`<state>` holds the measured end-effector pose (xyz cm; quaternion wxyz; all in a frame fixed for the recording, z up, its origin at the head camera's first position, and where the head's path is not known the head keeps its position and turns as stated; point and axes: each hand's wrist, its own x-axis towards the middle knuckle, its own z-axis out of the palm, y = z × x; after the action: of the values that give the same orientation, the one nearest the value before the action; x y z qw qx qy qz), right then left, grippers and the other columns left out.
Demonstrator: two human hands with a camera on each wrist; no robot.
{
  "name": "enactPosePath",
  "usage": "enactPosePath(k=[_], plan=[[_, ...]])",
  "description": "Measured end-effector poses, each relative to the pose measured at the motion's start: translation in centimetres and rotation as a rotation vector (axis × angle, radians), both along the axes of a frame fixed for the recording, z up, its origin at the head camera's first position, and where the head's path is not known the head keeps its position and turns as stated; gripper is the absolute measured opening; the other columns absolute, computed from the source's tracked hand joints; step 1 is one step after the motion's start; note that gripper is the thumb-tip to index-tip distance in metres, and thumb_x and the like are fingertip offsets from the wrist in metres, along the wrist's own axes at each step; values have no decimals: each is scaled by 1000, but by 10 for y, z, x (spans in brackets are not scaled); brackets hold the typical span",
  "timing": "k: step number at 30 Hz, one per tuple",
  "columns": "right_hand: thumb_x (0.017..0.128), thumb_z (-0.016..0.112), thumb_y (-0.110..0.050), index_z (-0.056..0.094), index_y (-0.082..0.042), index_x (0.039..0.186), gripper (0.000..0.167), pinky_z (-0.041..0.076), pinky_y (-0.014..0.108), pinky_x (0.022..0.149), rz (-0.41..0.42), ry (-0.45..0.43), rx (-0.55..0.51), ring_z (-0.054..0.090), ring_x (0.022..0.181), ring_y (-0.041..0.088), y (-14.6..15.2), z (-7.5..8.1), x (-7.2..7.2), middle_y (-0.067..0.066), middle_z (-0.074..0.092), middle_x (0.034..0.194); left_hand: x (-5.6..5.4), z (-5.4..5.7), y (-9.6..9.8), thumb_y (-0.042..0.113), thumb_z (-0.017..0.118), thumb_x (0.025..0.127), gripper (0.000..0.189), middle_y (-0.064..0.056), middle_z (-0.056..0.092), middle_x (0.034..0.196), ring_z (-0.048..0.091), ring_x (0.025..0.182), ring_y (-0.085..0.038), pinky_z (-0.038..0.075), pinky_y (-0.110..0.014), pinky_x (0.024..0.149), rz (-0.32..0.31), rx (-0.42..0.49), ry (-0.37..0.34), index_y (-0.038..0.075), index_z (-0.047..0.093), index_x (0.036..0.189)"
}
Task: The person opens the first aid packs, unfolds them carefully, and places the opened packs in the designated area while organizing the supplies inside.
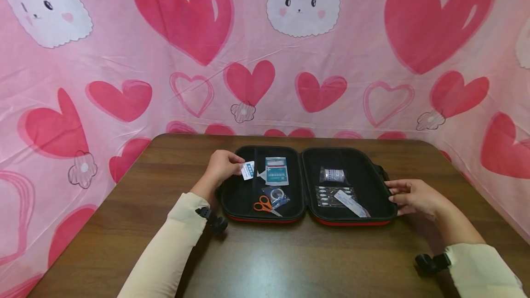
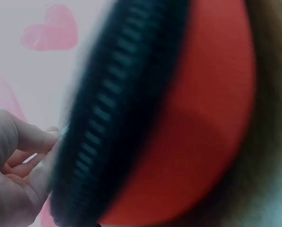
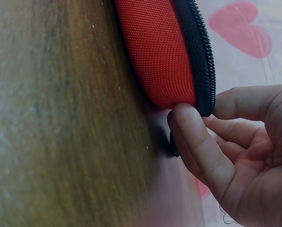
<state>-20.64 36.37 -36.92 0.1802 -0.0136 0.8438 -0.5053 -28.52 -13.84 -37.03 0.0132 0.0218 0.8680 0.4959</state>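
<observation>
A zippered case (image 1: 352,160), black inside and red outside, lies spread flat on the table. Over its left half, my left hand (image 1: 222,168) pinches a small white and blue packet (image 1: 248,170) between thumb and fingers. The left wrist view shows that hand (image 2: 18,165) partly behind the case's zippered edge (image 2: 107,99), so the packet is mostly hidden there. At the case's right edge, my right hand (image 1: 418,199) grips the rim. Its thumb is on the red fabric (image 3: 157,52) and the fingers are on the zipper side in the right wrist view.
The left half holds a teal and white packet (image 1: 276,172), orange-handled scissors (image 1: 262,203) and a bagged tape roll (image 1: 276,194). In the right half are a wrapped bandage roll (image 1: 333,175), bagged cotton swabs (image 1: 325,197) and a long white packet (image 1: 351,203). A heart-patterned cloth hangs behind the table (image 1: 265,261).
</observation>
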Motion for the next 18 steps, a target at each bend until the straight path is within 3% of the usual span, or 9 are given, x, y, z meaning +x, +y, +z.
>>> enactPosePath(k=[3, 11, 14, 18], plan=[[91, 62, 2, 31, 20, 139, 60, 58, 42, 72, 0, 0, -5, 63, 84, 24, 0, 0, 0, 14, 62, 107, -2, 1, 0, -5, 68, 86, 16, -23, 67, 97, 66, 67, -15, 58, -28, 66, 30, 103, -57, -9, 72, 102], [91, 62, 2, 30, 21, 139, 60, 58, 42, 71, 3, 5, -10, 64, 84, 24, 0, -1, 0, 14, 63, 107, -6, -2, 12, -6, 67, 87, 17, -23, 66, 103, 67, 69, -16, 57, -27, 68, 24, 125, -107, -9, 71, 103], [91, 62, 2, 29, 21, 139, 61, 58, 42, 71, 3, 6, -13, 64, 84, 24, 0, -2, 0, 14, 63, 107, -6, -3, 16, -7, 68, 85, 16, -23, 66, 101, 67, 69, -17, 58, -28, 67, 47, 89, -112, -8, 72, 101], [91, 62, 2, 29, 21, 139, 61, 58, 42, 72, 0, 7, -11, 64, 84, 24, 0, -2, 0, 14, 62, 107, -5, -2, 22, -5, 74, 80, 15, -20, 67, 95, 65, 68, -19, 57, -28, 62, 71, -47, -92, -4, 75, 95]])
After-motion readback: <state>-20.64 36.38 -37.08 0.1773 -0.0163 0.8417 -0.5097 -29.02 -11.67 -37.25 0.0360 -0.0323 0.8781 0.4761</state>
